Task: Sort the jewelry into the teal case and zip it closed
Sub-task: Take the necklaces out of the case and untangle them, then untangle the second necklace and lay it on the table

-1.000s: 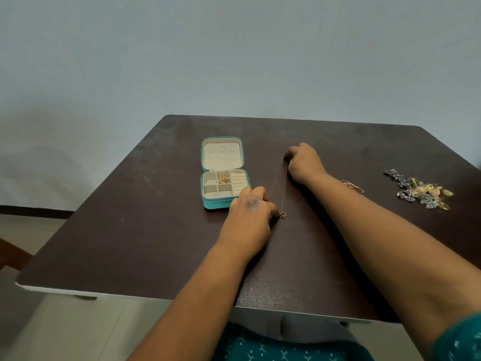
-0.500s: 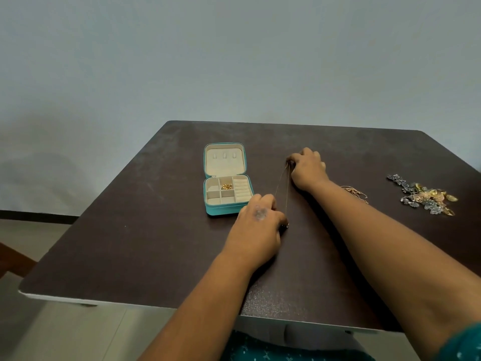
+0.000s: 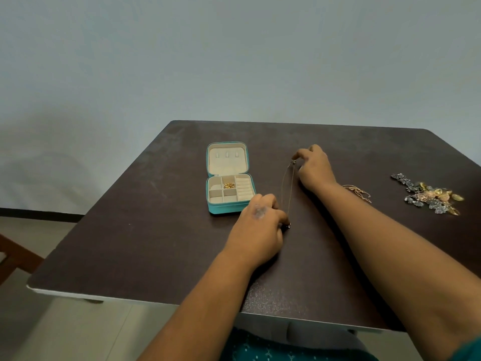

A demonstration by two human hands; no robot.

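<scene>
The teal case (image 3: pixel 226 208) lies open on the dark table (image 3: pixel 130 225), lid back, cream compartments showing. Small gold pieces (image 3: pixel 229 185) sit in one middle compartment. A thin gold necklace chain (image 3: pixel 287 191) is stretched between my hands, just right of the case. My left hand (image 3: pixel 260 227) pinches its near end, where a small pendant shows. My right hand (image 3: pixel 313 166) pinches the far end of the chain, slightly above the table.
Another thin gold chain (image 3: pixel 358 192) lies bunched beside my right forearm. A heap of grey and gold jewelry (image 3: pixel 429 196) sits near the table's right edge. A brown chair part (image 3: pixel 13 256) shows at the lower left, beyond the table.
Both hands keep hold of the chain ends. My right hand has lifted its end a little, its fingers now pinching it off the table. The view has shifted slightly.
</scene>
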